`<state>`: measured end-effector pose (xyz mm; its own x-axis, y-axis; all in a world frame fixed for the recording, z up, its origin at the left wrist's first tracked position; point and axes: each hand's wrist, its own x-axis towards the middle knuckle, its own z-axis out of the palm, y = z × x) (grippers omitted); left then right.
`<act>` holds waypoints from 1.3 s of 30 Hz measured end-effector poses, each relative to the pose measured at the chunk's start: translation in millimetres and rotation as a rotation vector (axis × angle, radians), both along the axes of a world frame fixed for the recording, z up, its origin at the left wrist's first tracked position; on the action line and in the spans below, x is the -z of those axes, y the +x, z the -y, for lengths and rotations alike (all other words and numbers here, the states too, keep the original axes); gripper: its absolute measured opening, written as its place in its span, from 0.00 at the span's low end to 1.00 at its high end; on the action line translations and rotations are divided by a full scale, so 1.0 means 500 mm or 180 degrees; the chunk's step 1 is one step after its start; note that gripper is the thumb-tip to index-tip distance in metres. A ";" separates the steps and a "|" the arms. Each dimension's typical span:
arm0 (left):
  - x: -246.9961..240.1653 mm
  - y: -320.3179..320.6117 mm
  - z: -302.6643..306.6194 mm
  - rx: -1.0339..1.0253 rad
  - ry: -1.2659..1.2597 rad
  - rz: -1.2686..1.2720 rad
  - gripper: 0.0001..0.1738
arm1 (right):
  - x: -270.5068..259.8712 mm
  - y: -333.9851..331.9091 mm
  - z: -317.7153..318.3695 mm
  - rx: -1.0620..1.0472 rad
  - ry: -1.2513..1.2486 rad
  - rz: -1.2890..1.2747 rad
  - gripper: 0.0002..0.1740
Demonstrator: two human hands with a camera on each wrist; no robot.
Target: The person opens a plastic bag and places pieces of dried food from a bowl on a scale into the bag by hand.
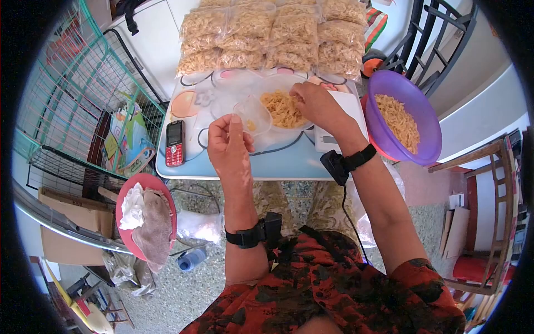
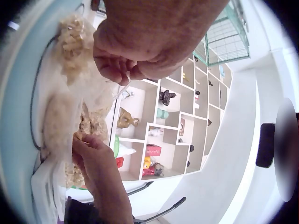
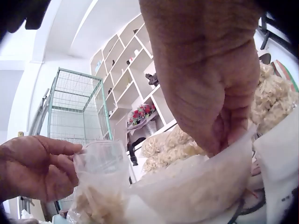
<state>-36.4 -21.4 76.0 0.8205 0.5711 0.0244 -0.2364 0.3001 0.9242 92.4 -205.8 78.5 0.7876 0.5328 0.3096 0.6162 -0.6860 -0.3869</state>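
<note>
My left hand (image 1: 229,146) pinches the rim of a small clear plastic bag (image 3: 103,161) between thumb and fingers. A few pale yellow dried strips (image 3: 100,203) lie in the bottom of the bag. To its right stands a translucent bowl (image 3: 201,186) with a heap of the same dried strips (image 1: 281,109). My right hand (image 1: 324,108) reaches over the bowl's right side, its curled fingertips down at the heap. In the left wrist view a yellowish strip (image 2: 78,136) shows between the right thumb and fingers. Part of the right fingers is hidden behind the bowl's wall in the right wrist view.
Filled bags (image 1: 272,36) are stacked along the table's back. A white scale (image 1: 347,108) sits right of the bowl, a red phone (image 1: 174,143) at the left. A purple basin (image 1: 425,125) of strips stands right of the table, a pink basin (image 1: 173,214) with cloths at lower left.
</note>
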 end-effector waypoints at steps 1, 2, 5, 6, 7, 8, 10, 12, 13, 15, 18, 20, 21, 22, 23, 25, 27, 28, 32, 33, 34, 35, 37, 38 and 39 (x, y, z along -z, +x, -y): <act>0.000 0.000 0.000 -0.0004 0.0015 0.0006 0.11 | -0.005 -0.006 -0.001 0.0001 -0.0103 -0.0087 0.13; 0.000 0.000 0.000 -0.0009 0.0030 0.0012 0.11 | -0.003 -0.007 -0.001 -0.0073 -0.0113 -0.0088 0.14; -0.003 -0.002 0.001 -0.0011 0.0072 -0.0043 0.11 | 0.002 -0.007 0.006 -0.0250 -0.0189 -0.0106 0.17; -0.005 -0.002 0.002 -0.0001 0.0082 -0.0048 0.11 | 0.000 -0.009 0.008 -0.0277 -0.0243 -0.0123 0.18; -0.005 -0.002 0.004 0.0012 0.0090 -0.0052 0.11 | -0.002 -0.010 0.010 -0.0300 -0.0299 -0.0139 0.19; -0.006 -0.001 0.006 0.0025 0.0099 -0.0056 0.12 | -0.004 -0.014 0.013 -0.0287 -0.0264 -0.0199 0.21; -0.001 0.003 0.008 0.0022 0.0078 -0.0039 0.12 | -0.022 -0.031 0.006 -0.0266 -0.0194 -0.0317 0.24; 0.002 0.006 0.010 0.0030 0.0039 0.0018 0.12 | -0.014 -0.030 -0.003 -0.0207 -0.0437 -0.0175 0.27; 0.003 0.007 0.011 0.0039 0.0011 0.0066 0.12 | -0.012 -0.029 -0.008 -0.0180 -0.0556 -0.0104 0.28; 0.004 0.007 0.011 0.0063 -0.0024 0.0099 0.12 | -0.015 -0.038 -0.020 -0.0040 -0.0751 -0.0200 0.28; 0.001 0.004 0.008 0.0096 -0.0018 0.0044 0.12 | -0.011 -0.040 -0.032 0.0045 -0.0754 -0.0317 0.24; -0.002 0.003 0.007 0.0098 0.0028 -0.0008 0.13 | 0.003 -0.034 -0.033 0.0042 -0.0632 -0.0293 0.19; 0.001 0.004 0.005 0.0099 0.0032 0.0011 0.13 | 0.009 -0.030 -0.033 0.0028 -0.0558 -0.0232 0.17; 0.005 0.006 0.003 0.0102 0.0036 0.0031 0.13 | 0.016 -0.026 -0.032 0.0014 -0.0485 -0.0173 0.14; 0.007 0.008 0.003 0.0107 0.0039 0.0051 0.13 | 0.021 -0.022 -0.030 0.0026 -0.0443 -0.0150 0.12; 0.006 0.011 0.007 0.0048 0.0038 0.0057 0.12 | 0.022 -0.017 -0.027 0.0050 -0.0361 -0.0100 0.10; 0.006 0.013 0.009 0.0032 0.0004 0.0076 0.12 | 0.018 -0.013 -0.017 -0.0049 -0.0038 -0.0019 0.09; 0.006 0.013 0.010 0.0048 -0.0027 0.0095 0.12 | 0.016 -0.012 -0.011 -0.0100 0.0125 0.0020 0.09; 0.007 0.011 0.010 0.0044 -0.0044 0.0093 0.12 | -0.003 -0.014 -0.001 0.0067 0.0819 -0.0158 0.08; 0.005 0.010 0.010 0.0046 -0.0030 0.0080 0.12 | -0.009 -0.018 0.001 0.0128 0.0965 -0.0310 0.09; 0.004 0.010 0.010 0.0046 -0.0015 0.0066 0.12 | -0.015 -0.020 0.002 0.0189 0.1111 -0.0461 0.09; 0.003 0.009 0.010 0.0046 0.0000 0.0053 0.12 | -0.018 -0.021 0.002 0.0296 0.1376 -0.0781 0.10; 0.003 0.008 0.008 0.0073 0.0011 0.0042 0.12 | -0.021 -0.023 0.002 0.0514 0.1900 -0.1426 0.12; 0.003 0.007 0.008 0.0087 0.0016 0.0036 0.12 | -0.020 -0.022 0.002 0.0491 0.2255 -0.1722 0.12; 0.002 0.007 0.009 0.0090 0.0013 0.0027 0.12 | -0.017 -0.022 0.002 0.0466 0.2611 -0.2018 0.13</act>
<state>-33.1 -25.9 74.9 0.8361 0.5475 0.0338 -0.2358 0.3031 0.9233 81.4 -206.9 87.0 0.9718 0.2325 0.0407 0.0698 -0.1184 -0.9905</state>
